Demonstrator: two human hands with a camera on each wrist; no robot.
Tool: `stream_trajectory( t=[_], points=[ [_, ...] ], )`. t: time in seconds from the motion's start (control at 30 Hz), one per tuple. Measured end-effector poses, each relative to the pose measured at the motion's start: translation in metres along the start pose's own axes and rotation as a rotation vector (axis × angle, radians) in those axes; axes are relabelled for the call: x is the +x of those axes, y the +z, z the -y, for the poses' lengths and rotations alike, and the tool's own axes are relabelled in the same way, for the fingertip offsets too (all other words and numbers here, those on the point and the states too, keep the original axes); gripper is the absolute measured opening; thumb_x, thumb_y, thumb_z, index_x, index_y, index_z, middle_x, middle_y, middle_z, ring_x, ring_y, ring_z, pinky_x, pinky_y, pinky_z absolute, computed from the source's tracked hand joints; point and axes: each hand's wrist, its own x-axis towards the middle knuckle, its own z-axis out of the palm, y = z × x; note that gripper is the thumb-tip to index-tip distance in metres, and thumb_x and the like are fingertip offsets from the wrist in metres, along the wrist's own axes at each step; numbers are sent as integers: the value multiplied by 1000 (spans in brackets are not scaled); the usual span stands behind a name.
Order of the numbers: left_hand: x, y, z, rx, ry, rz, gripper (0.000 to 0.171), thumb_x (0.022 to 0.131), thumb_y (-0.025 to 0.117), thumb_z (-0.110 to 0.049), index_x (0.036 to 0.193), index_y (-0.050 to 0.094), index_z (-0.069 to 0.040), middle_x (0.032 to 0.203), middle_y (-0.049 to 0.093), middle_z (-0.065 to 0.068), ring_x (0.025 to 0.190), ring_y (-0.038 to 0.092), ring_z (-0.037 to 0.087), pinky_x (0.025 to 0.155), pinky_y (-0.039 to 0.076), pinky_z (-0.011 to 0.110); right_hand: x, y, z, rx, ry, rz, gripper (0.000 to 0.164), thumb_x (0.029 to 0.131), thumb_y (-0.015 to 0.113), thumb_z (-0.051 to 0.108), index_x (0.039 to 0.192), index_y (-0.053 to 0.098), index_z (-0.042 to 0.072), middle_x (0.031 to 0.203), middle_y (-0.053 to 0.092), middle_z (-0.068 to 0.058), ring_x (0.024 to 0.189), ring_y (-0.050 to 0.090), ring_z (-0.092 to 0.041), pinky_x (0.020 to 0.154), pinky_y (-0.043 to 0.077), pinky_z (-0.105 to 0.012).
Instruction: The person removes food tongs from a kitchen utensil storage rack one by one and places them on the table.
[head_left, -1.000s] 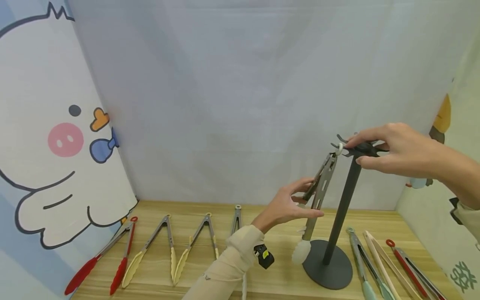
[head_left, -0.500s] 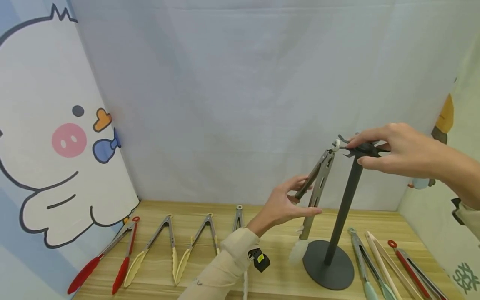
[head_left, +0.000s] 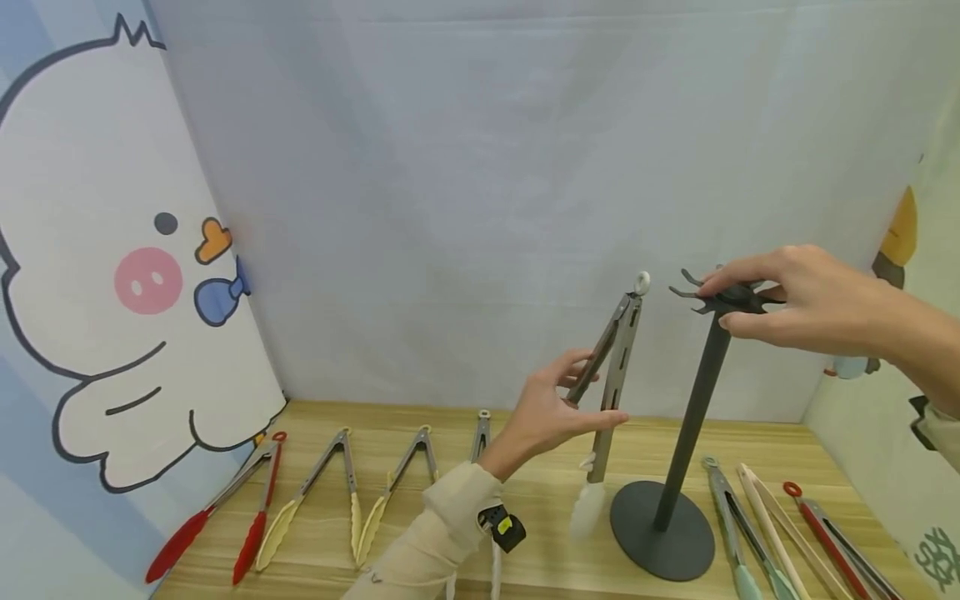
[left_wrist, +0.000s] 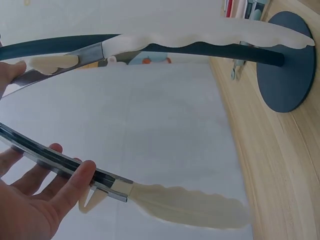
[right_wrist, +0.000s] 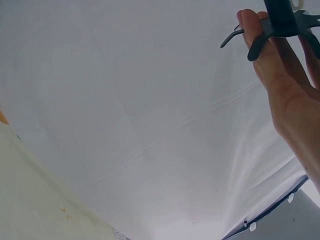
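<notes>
Steel tongs with white scalloped tips (head_left: 619, 367) hang spread in my left hand (head_left: 547, 410), their white ring up and to the left of the hooks. In the left wrist view, the fingers (left_wrist: 75, 187) lie along one tong arm (left_wrist: 192, 206) and the thumb is at the other. My right hand (head_left: 813, 302) grips the hooked top (head_left: 738, 298) of a dark grey stand (head_left: 692, 433), thumb and fingers around it. The right wrist view shows the same hand beneath the dark hooks (right_wrist: 280, 27), partly cut off by the frame.
Left on the wooden table lie red tongs (head_left: 257, 533), two pairs of yellow-tipped tongs (head_left: 277, 533) and another pair (head_left: 482, 433) partly behind the left sleeve. Right of the stand's round base (head_left: 663, 550) lie green tongs (head_left: 723, 508), beige tongs (head_left: 772, 517) and red-handled tongs (head_left: 825, 525).
The tongs' ring has come off the stand's hook, and my left hand has moved left and slightly down with the tongs. My right hand stays on the stand's top.
</notes>
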Motion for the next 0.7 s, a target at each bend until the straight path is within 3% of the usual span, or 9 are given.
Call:
stream_trajectory(
  t=[0.2,0.37,0.7],
  points=[
    [-4,1,4,66,-87,-41,67,70,81,-46,130,51,-35,103,62,-9,89,57,9,69,49,30,0,0,0,17,8,1,31,81,67,9,112,68,8,121,60,-22,112,53,-40,87,43,-60],
    [-5,2,9,78,-130,-81,65,71,79,-48,128,53,-30,99,63,-4,84,59,10,66,50,30,0,-1,0,23,12,6,30,82,67,10,112,68,9,122,59,-22,113,53,-39,86,43,-59],
    [-5,3,8,188,-245,-157,78,69,75,-59,132,50,-20,97,62,2,82,60,15,63,48,32,0,-2,1,29,16,7,30,81,67,9,111,68,8,121,60,-22,113,53,-39,86,44,-59]
  ],
)
